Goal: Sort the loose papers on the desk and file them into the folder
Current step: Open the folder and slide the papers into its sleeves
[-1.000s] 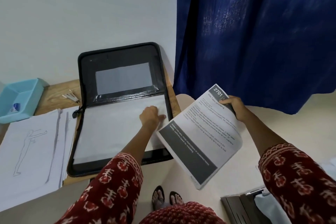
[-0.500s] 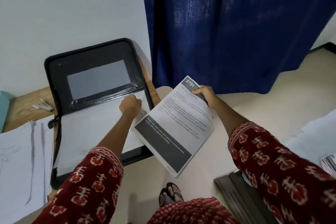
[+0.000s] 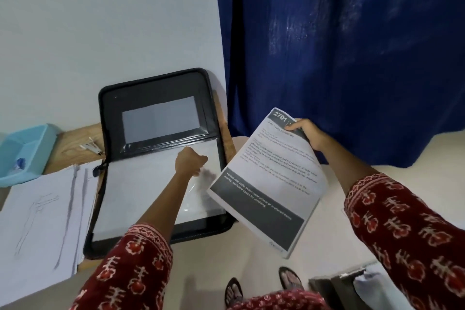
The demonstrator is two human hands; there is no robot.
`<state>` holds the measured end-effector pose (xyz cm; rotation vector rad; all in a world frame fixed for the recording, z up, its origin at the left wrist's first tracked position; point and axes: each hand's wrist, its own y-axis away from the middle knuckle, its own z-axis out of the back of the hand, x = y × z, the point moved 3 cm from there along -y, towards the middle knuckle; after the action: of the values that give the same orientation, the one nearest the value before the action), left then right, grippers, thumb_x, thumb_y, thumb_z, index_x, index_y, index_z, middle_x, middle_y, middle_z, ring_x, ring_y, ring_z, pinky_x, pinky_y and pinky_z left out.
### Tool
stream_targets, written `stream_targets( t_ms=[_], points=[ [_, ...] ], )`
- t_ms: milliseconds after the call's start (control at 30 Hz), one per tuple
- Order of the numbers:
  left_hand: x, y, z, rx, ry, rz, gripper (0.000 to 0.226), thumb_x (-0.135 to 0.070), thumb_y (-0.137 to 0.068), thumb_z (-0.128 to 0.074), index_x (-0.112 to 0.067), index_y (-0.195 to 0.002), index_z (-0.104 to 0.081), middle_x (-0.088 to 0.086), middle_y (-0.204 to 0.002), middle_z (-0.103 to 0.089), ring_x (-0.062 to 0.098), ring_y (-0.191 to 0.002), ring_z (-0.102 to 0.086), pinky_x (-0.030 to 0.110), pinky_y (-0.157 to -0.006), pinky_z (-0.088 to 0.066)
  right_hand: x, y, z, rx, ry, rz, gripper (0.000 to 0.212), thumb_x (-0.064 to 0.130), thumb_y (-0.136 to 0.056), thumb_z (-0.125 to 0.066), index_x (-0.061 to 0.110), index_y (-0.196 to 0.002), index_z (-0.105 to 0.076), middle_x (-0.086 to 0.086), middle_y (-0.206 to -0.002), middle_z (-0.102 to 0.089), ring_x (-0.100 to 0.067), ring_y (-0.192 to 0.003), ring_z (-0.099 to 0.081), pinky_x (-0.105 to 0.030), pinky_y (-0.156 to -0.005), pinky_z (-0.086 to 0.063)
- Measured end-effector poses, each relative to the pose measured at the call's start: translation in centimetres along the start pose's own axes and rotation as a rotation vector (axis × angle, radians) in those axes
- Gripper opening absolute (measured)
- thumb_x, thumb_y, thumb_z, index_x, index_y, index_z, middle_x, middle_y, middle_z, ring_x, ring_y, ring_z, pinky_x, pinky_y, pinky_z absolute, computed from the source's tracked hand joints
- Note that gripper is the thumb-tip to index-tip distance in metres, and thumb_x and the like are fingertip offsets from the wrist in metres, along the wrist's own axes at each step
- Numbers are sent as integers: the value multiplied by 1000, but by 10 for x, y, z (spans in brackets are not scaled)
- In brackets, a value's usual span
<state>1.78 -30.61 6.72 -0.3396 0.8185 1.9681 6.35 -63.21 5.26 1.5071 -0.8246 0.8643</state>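
Since before, my left hand point(image 3: 190, 162) lifts a clear sleeve in the open zip folder point(image 3: 161, 158); right hand point(image 3: 305, 131) pinches the unfiled printed sheet point(image 3: 269, 184); sketch papers point(image 3: 42, 221) remain on the desk point(image 3: 75, 134).

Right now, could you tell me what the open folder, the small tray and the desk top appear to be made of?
The black zip folder looks like faux leather or vinyl: smooth, faintly glossy, with a stitched rim, though real leather cannot be ruled out. The light blue tray seems moulded plastic, judging by its even colour and rounded walls. The desk shows a pale wood grain, whether solid wood or laminate.
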Motion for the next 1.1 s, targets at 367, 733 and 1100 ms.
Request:
stream_targets(
  t_ms=[367, 733, 1100],
  points=[
    [-1, 54, -27, -327, -206, 114, 9, -13, -80, -57, -11, -72, -60, 3, -71, -57, 21, -63, -53, 21, -56, -37, 24, -28, 25, 39, 106, 40, 10, 1, -77, -63, 7, -85, -65, -12, -82, -68, -25, -67, -61, -30, -66, -48],
    [-15, 38, -59, -303, -367, 10, 51, -50, -83, -62, -15, -119, -53, 4, -124, -52, 25, -117, -45, 36, -82, -44, 20, -40, 26, 106, 126, 30, 11, -1, -77, -64, 8, -84, -66, -11, -78, -69, -23, -64, -62, -28, -62, -50],
    [26, 24, -43, -149, -310, -190, 44, -19, -83, -67, -18, -125, -56, 0, -137, -50, 25, -126, -44, 36, -89, -40, 19, -51, 18, 76, 65, -16, 12, -1, -77, -61, 10, -79, -64, -9, -72, -68, -23, -60, -62, -29, -63, -49]
  ],
)
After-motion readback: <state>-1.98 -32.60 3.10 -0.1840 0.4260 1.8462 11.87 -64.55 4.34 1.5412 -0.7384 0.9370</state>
